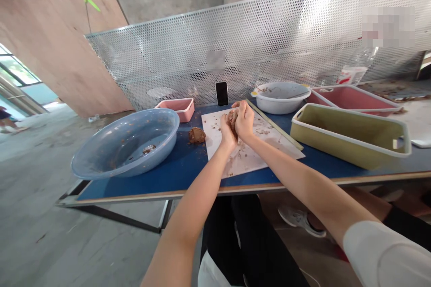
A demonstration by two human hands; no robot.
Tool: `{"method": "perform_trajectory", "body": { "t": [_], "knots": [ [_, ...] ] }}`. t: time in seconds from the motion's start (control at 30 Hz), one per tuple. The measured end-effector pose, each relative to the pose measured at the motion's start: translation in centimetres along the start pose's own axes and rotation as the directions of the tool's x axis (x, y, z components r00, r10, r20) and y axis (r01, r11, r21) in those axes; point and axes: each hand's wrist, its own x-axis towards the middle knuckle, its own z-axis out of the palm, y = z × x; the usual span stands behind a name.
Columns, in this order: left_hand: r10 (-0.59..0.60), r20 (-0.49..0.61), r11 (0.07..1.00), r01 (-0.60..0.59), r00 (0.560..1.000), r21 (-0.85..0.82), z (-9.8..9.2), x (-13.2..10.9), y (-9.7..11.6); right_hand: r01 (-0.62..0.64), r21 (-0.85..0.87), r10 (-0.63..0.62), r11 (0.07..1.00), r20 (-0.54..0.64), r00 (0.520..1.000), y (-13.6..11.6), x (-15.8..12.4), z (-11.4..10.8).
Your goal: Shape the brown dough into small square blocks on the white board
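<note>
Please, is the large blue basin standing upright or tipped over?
Upright. The blue basin has its mouth facing up, with small bits on its bottom.

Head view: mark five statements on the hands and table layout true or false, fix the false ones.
1. The left hand and right hand hold brown material between them. True.
2. A separate brown lump lies on the blue tabletop, between the blue basin and the white board. True.
3. The blue basin stands to the right of the white board. False: it stands to the left.
4. A phone stands upright beyond the board, and an olive container is to the board's right. True.
5. The right hand is empty. False: it is closed around the same brown material as the left.
</note>
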Motion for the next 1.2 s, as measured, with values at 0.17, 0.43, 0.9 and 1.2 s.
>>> {"method": "perform_trajectory", "body": {
  "t": [0.17,0.43,0.9,1.2],
  "knots": [
    [0.001,-0.093,0.984,0.016,0.996,0.177,-0.4,0.9,-1.0,-0.006,0.063,0.011,0.998,-0.086,0.996,0.1,1.2,-0.4],
    [0.049,-0.066,0.972,-0.033,0.997,0.235,-1.2,1.1,-1.2,0.008,0.058,0.001,0.998,-0.168,0.986,0.9,2.7,-1.5],
    [0.174,0.026,0.957,-0.176,0.984,0.233,-1.1,0.7,0.1,-0.109,-0.054,0.101,0.993,-0.131,0.986,3.5,4.8,-2.5],
    [0.273,-0.1,0.952,-0.253,0.957,0.174,-1.8,1.3,0.3,-0.03,-0.167,0.069,0.986,0.238,0.969,2.1,3.1,-2.0]
  ]
}}
